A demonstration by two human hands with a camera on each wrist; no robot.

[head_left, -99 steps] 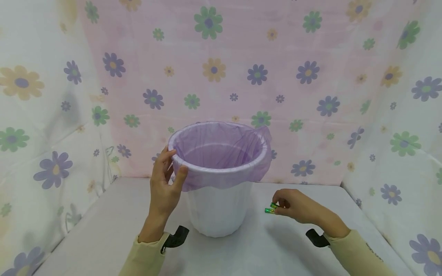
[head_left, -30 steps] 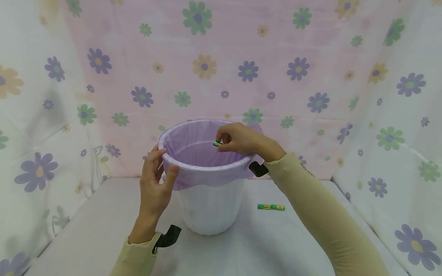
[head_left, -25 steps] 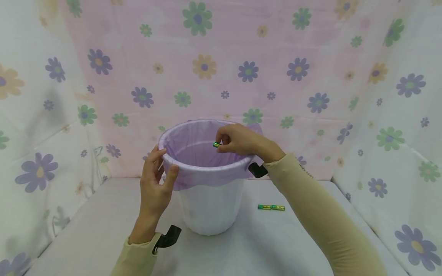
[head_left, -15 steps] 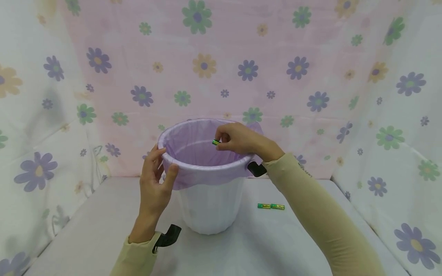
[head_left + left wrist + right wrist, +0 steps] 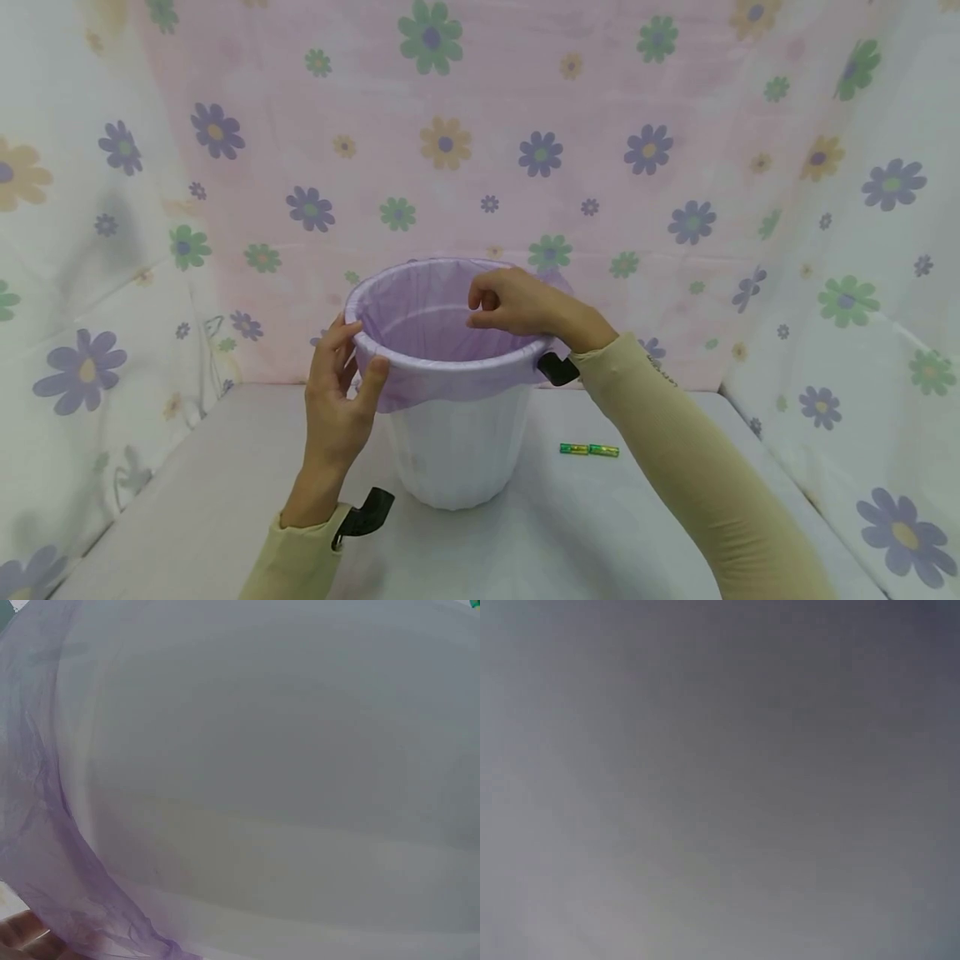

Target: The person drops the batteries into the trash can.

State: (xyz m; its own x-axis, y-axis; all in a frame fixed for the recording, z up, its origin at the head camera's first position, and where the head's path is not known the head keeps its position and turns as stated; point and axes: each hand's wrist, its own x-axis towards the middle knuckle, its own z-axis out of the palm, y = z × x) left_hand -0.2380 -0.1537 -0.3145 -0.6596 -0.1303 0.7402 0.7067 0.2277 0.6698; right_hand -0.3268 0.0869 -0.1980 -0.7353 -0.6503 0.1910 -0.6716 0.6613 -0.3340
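Note:
A white trash can (image 5: 459, 454) stands on the table, lined with a purple plastic bag (image 5: 438, 385) folded over its rim. My left hand (image 5: 337, 408) holds the can's left side at the rim, thumb in front and fingers farther back. Its fingertips (image 5: 34, 937) show at the lower left of the left wrist view beside the bag. My right hand (image 5: 517, 302) hangs over the can's opening, thumb and forefinger apart with nothing between them. Two green-and-gold batteries (image 5: 589, 450) lie end to end on the table. The can's bottom is hidden.
The table (image 5: 600, 525) has a white cover. Flower-printed cloth (image 5: 442, 192) hangs behind it and on both sides. A black wrist mount (image 5: 558, 367) on the right sleeve sits close to the can's rim. The right wrist view is a grey blur.
My right hand carried a battery from the table to over the can. It has let go, and the battery is out of sight. The left hand keeps its place on the can.

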